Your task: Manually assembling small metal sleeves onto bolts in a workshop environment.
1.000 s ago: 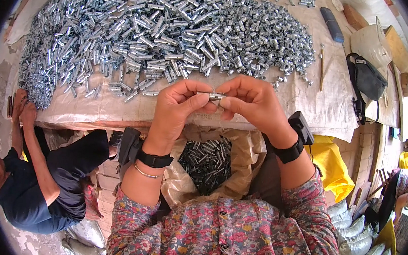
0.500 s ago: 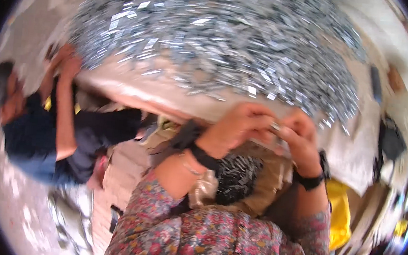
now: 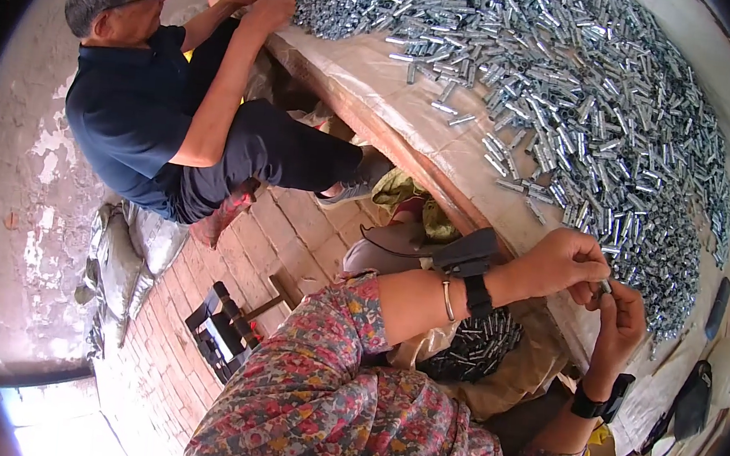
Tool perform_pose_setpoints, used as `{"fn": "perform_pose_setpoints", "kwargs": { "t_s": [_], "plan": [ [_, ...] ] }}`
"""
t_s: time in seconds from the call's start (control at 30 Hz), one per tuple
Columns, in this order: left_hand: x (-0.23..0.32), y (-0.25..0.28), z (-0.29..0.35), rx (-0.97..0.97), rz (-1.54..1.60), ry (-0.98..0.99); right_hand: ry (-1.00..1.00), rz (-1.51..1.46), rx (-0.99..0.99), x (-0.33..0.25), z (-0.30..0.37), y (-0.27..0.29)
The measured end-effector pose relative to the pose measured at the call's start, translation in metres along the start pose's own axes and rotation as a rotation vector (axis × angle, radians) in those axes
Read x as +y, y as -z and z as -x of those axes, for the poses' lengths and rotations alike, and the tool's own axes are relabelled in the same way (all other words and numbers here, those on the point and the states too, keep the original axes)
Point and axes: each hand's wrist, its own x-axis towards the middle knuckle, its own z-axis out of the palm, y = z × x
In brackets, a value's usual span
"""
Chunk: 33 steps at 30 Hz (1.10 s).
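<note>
My left hand [image 3: 563, 264] and my right hand [image 3: 621, 318] meet above the table's near edge, fingers pinched together. Between their fingertips is a small silver metal tube [image 3: 606, 286], mostly covered by the fingers. Just beyond them a wide heap of shiny metal tubes [image 3: 559, 97] spreads across the cloth-covered table [image 3: 348, 74]. Below my forearms, an open tan sack [image 3: 511, 393] holds many slim dark metal pieces [image 3: 480, 347]; their exact kind is too small to tell. Each wrist wears a black strap, and the left also has a bangle.
At the left a seated person [image 3: 145, 113] in dark clothes has both hands at the heap's far-left end. A black folding frame [image 3: 221, 333] stands on the brick floor [image 3: 165, 332]. Grey sacks [image 3: 123, 259] lean by the wall. A dark blue handle [image 3: 718, 308] lies at the table's right.
The view has swung, so the heap and my hands now sit farther right and the other person higher. My hands remain together at the fingertips. The picture is sharper.
</note>
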Motion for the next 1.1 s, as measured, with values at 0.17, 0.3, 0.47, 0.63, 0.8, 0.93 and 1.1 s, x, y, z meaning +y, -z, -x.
{"fn": "perform_pose_setpoints", "kwargs": {
  "t_s": [0.17,0.3,0.47,0.63,0.8,0.93,1.1],
  "plan": [
    [0.003,-0.007,-0.002,0.040,0.038,0.045,0.106,0.121,0.056,0.007,0.000,0.006],
    [0.006,-0.005,0.000,0.072,0.080,0.117,0.133,0.154,0.051,0.005,0.000,0.002],
    [0.003,-0.008,0.002,0.084,-0.104,-0.083,0.009,0.051,0.047,0.002,-0.001,0.003],
    [0.005,-0.012,0.006,0.101,-0.159,-0.173,-0.013,0.080,0.061,-0.002,-0.001,0.001],
    [0.005,-0.013,0.006,0.080,-0.218,-0.227,0.038,0.135,0.090,0.007,0.000,0.005],
    [0.009,-0.015,0.008,0.088,-0.236,-0.235,0.019,0.124,0.088,0.002,0.001,0.005],
    [0.009,-0.012,0.007,0.107,-0.276,-0.247,0.010,0.207,0.107,-0.005,0.003,-0.004]
  ]
}}
